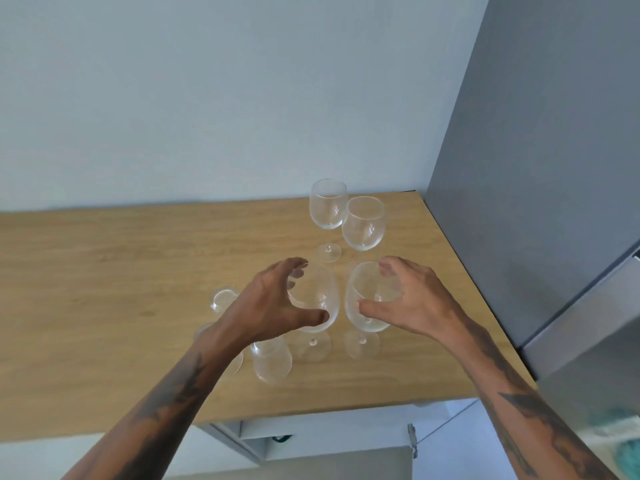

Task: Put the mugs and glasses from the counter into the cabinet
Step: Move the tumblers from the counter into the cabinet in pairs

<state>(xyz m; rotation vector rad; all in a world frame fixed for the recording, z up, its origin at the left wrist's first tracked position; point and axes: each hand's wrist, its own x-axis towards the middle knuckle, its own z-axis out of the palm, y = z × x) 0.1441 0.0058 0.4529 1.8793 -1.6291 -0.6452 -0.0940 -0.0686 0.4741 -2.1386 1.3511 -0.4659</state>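
- Countertop (104,289) of pale wood fills the middle of the view; its near edge runs across below the forearms, and its right edge meets a tall grey cabinet side (536,168).
- Wall (207,98), plain and pale, rises behind the countertop's far edge.
- Toward the left of the countertop, away from the grey cabinet side, the wood lies bare and wide, with free room to move.
- Six clear wine glasses stand grouped on the countertop's right half, all upright, stems vertical, bowls opening upward.
- Two far glasses (328,206) (364,225) stand close together near the far edge of the countertop, bowls nearly touching.
- The left hand (273,299) curls around the bowl of the left centre glass (317,303), thumb on the near side and fingers spread wide around the far side; whether it grips firmly cannot be told.
- The right hand (412,299) cups the bowl of the right centre glass (369,299) the same way, thumb near, fingers arched wide over the rim.
- Both centre glasses have their feet on the countertop.
- Two more glasses (272,362) (223,299) stand toward the near edge, partly hidden by the left forearm.
- Below the near edge, an open cupboard frame (242,438) shows.
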